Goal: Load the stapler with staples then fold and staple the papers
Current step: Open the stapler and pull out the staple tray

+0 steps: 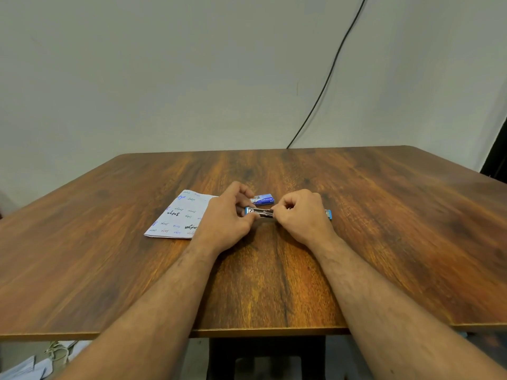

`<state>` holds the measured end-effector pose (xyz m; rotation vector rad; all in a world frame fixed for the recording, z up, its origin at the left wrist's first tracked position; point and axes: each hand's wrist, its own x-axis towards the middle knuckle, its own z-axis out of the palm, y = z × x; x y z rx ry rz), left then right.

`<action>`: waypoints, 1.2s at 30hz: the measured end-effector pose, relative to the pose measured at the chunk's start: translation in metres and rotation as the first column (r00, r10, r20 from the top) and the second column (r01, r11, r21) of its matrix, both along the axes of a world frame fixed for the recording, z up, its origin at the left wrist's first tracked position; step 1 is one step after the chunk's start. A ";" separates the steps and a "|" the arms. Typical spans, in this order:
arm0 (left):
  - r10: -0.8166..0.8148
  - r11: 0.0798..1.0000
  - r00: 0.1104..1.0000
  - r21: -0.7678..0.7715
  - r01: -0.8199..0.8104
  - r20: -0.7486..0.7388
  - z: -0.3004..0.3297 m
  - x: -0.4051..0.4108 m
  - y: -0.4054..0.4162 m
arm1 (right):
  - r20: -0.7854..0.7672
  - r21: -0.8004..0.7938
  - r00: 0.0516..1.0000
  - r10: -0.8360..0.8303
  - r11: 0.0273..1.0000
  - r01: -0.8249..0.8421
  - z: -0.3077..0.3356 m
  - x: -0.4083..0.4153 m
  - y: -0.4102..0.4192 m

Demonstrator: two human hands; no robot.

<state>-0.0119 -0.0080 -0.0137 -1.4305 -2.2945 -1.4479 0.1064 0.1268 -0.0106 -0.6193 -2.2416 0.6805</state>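
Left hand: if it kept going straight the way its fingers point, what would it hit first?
Most likely the stapler, which the left hand already touches at its near end; beyond it sits the right hand. Depth is hard to judge.

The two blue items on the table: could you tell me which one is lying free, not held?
The small staple box, just beyond the hands. The stapler is gripped by both the left hand and right hand.

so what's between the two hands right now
In the head view, the stapler's open metal channel spans the gap between the left hand and right hand. Both grip it. The small staple box lies just beyond.
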 end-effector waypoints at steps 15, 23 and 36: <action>0.166 0.984 0.983 0.058 -0.171 0.081 0.000 -0.004 0.001 | 0.102 -0.050 0.993 -0.054 0.997 0.059 0.002 -0.004 -0.002; 0.291 0.957 0.955 -0.037 -0.289 0.051 0.000 -0.007 0.005 | 0.065 -0.089 0.998 0.001 0.996 0.005 0.001 -0.005 0.003; 0.114 0.982 0.956 0.114 -0.150 0.269 0.004 -0.008 0.002 | 0.029 -0.131 1.000 -0.005 0.991 0.009 -0.002 -0.006 0.007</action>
